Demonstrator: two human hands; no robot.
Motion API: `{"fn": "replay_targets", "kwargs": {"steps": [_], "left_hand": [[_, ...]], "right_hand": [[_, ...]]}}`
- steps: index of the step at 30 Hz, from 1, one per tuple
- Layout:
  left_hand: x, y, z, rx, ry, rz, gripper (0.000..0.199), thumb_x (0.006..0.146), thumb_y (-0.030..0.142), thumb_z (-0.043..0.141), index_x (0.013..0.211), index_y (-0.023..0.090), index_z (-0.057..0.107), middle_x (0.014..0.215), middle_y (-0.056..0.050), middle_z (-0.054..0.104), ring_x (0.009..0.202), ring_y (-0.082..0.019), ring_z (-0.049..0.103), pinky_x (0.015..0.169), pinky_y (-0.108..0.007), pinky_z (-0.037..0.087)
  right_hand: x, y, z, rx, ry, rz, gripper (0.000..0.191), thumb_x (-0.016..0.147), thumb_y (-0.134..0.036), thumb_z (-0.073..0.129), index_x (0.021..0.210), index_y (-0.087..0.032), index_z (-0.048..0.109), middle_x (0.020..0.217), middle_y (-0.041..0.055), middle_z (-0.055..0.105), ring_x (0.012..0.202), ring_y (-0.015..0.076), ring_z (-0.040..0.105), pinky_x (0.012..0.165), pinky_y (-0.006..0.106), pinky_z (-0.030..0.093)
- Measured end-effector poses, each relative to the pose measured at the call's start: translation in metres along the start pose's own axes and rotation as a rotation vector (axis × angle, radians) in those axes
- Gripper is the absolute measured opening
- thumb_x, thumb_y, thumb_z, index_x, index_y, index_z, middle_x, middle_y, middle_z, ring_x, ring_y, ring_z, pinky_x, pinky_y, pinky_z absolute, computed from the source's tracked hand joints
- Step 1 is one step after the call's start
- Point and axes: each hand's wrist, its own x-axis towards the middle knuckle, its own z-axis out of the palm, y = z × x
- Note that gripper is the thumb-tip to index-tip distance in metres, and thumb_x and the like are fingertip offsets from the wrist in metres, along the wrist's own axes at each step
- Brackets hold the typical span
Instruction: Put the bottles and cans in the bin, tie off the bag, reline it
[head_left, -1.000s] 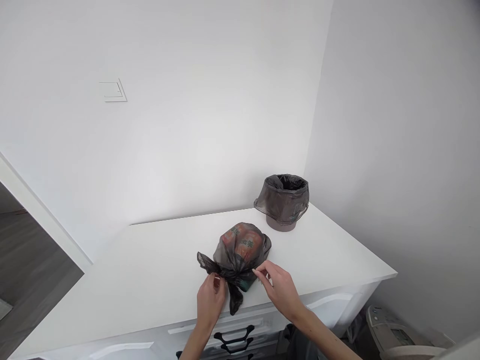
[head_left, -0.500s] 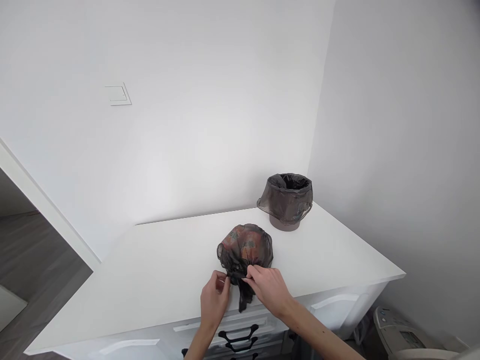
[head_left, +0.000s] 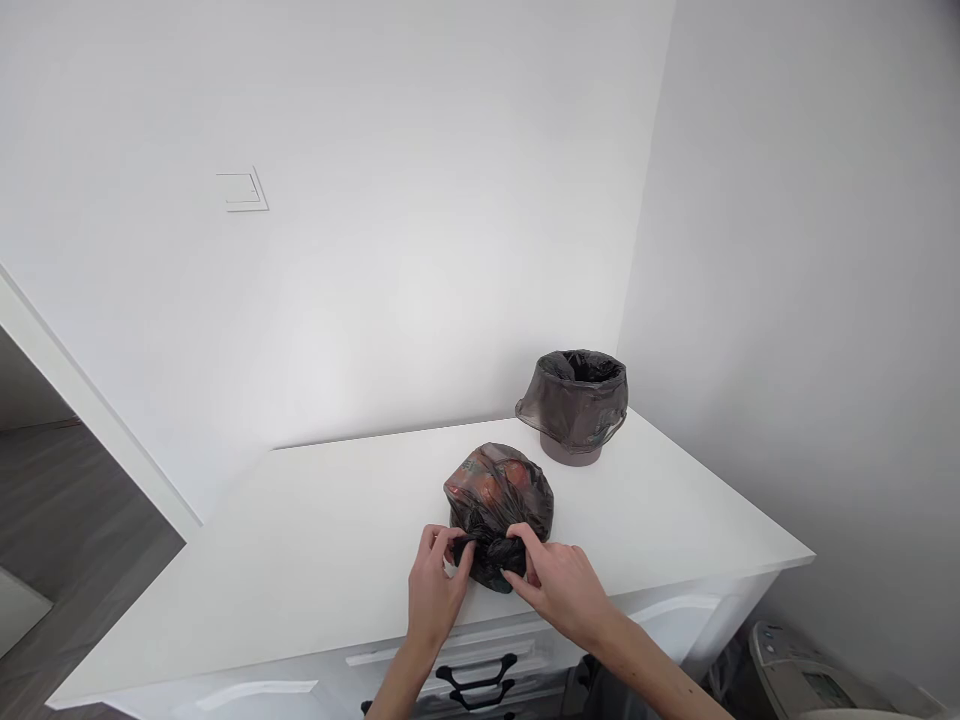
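A filled, see-through black plastic bag point(head_left: 499, 485) rests near the front of the white cabinet top, with reddish-orange contents showing through. My left hand point(head_left: 437, 580) pinches the gathered black plastic at the bag's near left side between thumb and fingers. On the near right side, my right hand point(head_left: 559, 580) grips the same gathered plastic with thumb and forefinger. The bunched part lies between both hands; whether it is knotted I cannot tell.
A brown bin point(head_left: 574, 410) lined with a black bag stands at the back right of the white top point(head_left: 337, 520). Drawers with black handles point(head_left: 477, 670) are below the front edge. A grey-beige appliance point(head_left: 810, 670) sits low at the right.
The loose plastic end that hung over the front edge is now bunched up between my hands. My hands have moved slightly apart and right, and the bag has shifted slightly right.
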Motion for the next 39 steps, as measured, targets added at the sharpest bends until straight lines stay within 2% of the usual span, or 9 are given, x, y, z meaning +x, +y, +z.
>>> {"fn": "replay_targets", "kwargs": {"steps": [5, 13, 18, 21, 23, 26, 28, 32, 39], "left_hand": [[0.002, -0.015, -0.012, -0.089, 0.130, -0.217, 0.035, 0.091, 0.058, 0.056, 0.087, 0.024, 0.062, 0.081, -0.001, 0.064, 0.069, -0.019, 0.061, 0.067, -0.032, 0.049], [0.009, -0.052, -0.051, -0.110, 0.274, -0.442, 0.048, 0.085, 0.068, 0.057, 0.093, 0.020, 0.060, 0.082, -0.005, 0.069, 0.074, -0.025, 0.067, 0.064, -0.036, 0.053], [0.007, -0.036, -0.074, -0.066, 0.384, -0.369, 0.051, 0.081, 0.060, 0.065, 0.110, 0.020, 0.056, 0.116, -0.012, 0.060, 0.102, -0.029, 0.063, 0.084, -0.047, 0.055], [0.003, -0.014, -0.087, 0.127, 0.621, -0.077, 0.051, 0.080, 0.047, 0.072, 0.118, 0.019, 0.053, 0.122, -0.013, 0.052, 0.117, -0.032, 0.054, 0.098, -0.053, 0.050], [0.001, 0.003, -0.090, 0.248, 0.478, 0.199, 0.032, 0.085, 0.037, 0.067, 0.111, 0.021, 0.057, 0.112, -0.012, 0.057, 0.114, -0.031, 0.056, 0.098, -0.052, 0.051], [0.000, 0.022, -0.084, 0.304, -0.269, 0.476, 0.019, 0.097, 0.025, 0.050, 0.108, 0.027, 0.066, 0.103, -0.009, 0.067, 0.105, -0.027, 0.063, 0.095, -0.046, 0.052], [0.002, 0.027, -0.076, 0.319, -0.517, 0.503, 0.031, 0.101, 0.022, 0.041, 0.120, 0.029, 0.065, 0.115, -0.009, 0.070, 0.113, -0.028, 0.063, 0.099, -0.047, 0.050], [0.007, 0.024, -0.062, 0.311, -0.446, 0.382, 0.035, 0.105, 0.026, 0.035, 0.135, 0.024, 0.054, 0.127, -0.011, 0.067, 0.116, -0.028, 0.061, 0.098, -0.047, 0.049], [-0.025, 0.013, -0.060, 0.291, -0.504, 0.416, 0.037, 0.105, 0.024, 0.032, 0.082, 0.024, 0.060, 0.085, -0.006, 0.063, 0.079, -0.023, 0.058, 0.076, -0.038, 0.047]], "right_hand": [[0.003, -0.002, -0.004, 0.223, 0.114, 0.072, 0.006, 0.096, -0.032, 0.054, 0.099, -0.028, 0.055, 0.068, -0.0040, 0.064, 0.058, 0.0170, 0.063, 0.055, 0.025, 0.038], [-0.019, 0.015, -0.008, 0.988, 0.089, 0.220, 0.042, 0.093, -0.063, 0.060, 0.087, -0.026, 0.044, 0.065, -0.0059, 0.054, 0.055, 0.0149, 0.057, 0.058, 0.030, 0.050], [-0.029, 0.013, -0.005, 1.027, 0.089, 0.284, 0.042, 0.095, -0.066, 0.056, 0.091, -0.025, 0.046, 0.067, -0.0038, 0.058, 0.056, 0.0162, 0.060, 0.058, 0.031, 0.050], [-0.033, 0.013, -0.011, 0.986, 0.097, 0.225, 0.039, 0.097, -0.063, 0.055, 0.097, -0.024, 0.050, 0.069, -0.0026, 0.060, 0.058, 0.0159, 0.060, 0.060, 0.031, 0.050], [-0.035, 0.013, -0.017, 0.943, 0.060, 0.178, 0.037, 0.098, -0.061, 0.054, 0.105, -0.024, 0.052, 0.067, -0.0039, 0.059, 0.055, 0.0148, 0.058, 0.058, 0.029, 0.049], [-0.038, 0.012, -0.026, 0.886, -0.072, 0.172, 0.035, 0.099, -0.058, 0.052, 0.108, -0.024, 0.055, 0.058, -0.0070, 0.057, 0.046, 0.0132, 0.054, 0.050, 0.026, 0.044], [-0.041, 0.010, -0.034, 0.857, -0.166, 0.162, 0.030, 0.099, -0.052, 0.051, 0.106, -0.024, 0.058, 0.056, -0.0081, 0.057, 0.043, 0.0121, 0.052, 0.046, 0.023, 0.040], [-0.047, 0.011, -0.047, 0.773, -0.216, 0.072, 0.013, 0.095, -0.034, 0.059, 0.102, -0.024, 0.062, 0.058, -0.0090, 0.058, 0.048, 0.0116, 0.057, 0.054, 0.023, 0.043], [-0.055, 0.035, -0.048, 0.665, -0.186, 0.073, 0.025, 0.083, -0.018, 0.061, 0.106, -0.025, 0.067, 0.075, -0.0045, 0.062, 0.067, 0.0140, 0.058, 0.065, 0.025, 0.046]]}}
